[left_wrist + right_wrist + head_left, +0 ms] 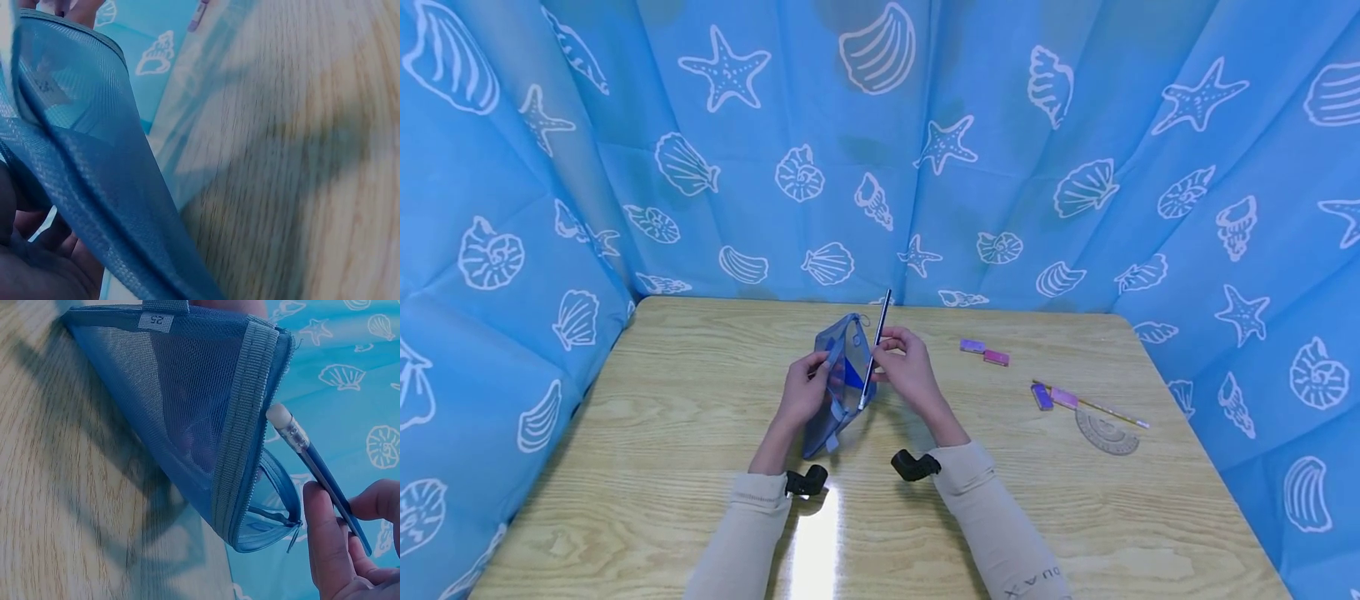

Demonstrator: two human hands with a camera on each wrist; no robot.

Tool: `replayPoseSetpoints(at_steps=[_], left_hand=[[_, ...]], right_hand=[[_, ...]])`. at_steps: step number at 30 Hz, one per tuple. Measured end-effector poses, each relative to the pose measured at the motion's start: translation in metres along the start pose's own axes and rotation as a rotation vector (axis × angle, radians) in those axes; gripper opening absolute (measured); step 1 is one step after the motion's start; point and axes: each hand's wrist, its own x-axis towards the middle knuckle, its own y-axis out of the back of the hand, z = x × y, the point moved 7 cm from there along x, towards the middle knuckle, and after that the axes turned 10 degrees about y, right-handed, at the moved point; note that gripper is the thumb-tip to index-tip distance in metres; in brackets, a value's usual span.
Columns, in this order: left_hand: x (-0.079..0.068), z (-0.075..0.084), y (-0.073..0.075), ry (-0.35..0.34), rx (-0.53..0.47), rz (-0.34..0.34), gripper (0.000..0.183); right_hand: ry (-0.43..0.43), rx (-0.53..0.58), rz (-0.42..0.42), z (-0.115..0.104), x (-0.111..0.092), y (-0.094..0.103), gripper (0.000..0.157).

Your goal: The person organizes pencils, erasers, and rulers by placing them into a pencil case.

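Note:
My left hand point(806, 387) grips the edge of a blue mesh zipper pouch point(823, 429), which is tilted up above the table. Its zip is undone and the mouth gapes toward the right; a darker blue patch shows inside. Between the thumb and fingers of my right hand point(912, 371) is a dark pencil point(883, 314), pinched around its middle. In the right wrist view the pencil's white eraser point(279, 415) points at the zipper edge of the pouch point(194, 381). Mesh hides part of the left fingers in the left wrist view.
Right of the hands on the wooden table point(700, 358) lie a purple small block point(972, 345) and a pink one point(996, 357). Farther right are a violet block point(1042, 397), a lilac block point(1064, 398), a yellow pencil point(1116, 412) and a clear protractor point(1105, 433). A blue curtain point(745, 208) hangs behind.

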Motion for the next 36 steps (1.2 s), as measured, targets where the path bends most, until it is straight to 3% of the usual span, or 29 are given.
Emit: replayPoseSetpoints(at_steps=[7,12,25,36], left_hand=[[0.000,0.002,-0.003,-0.006,0.019,0.015,0.030],[0.001,0.002,-0.003,0.014,0.030,0.032,0.031],[0.001,0.006,-0.007,-0.026,0.091,0.079,0.030],[0.002,0.008,-0.009,-0.056,0.107,0.118,0.028]], right_hand=[[0.017,0.001,0.032,-0.001,0.003,0.001,0.034],[-0.002,-0.022,-0.001,0.000,-0.001,-0.005,0.035],[-0.085,-0.080,-0.044,0.007,-0.010,-0.009,0.038],[-0.103,-0.094,-0.088,0.013,-0.013,-0.017,0.038]])
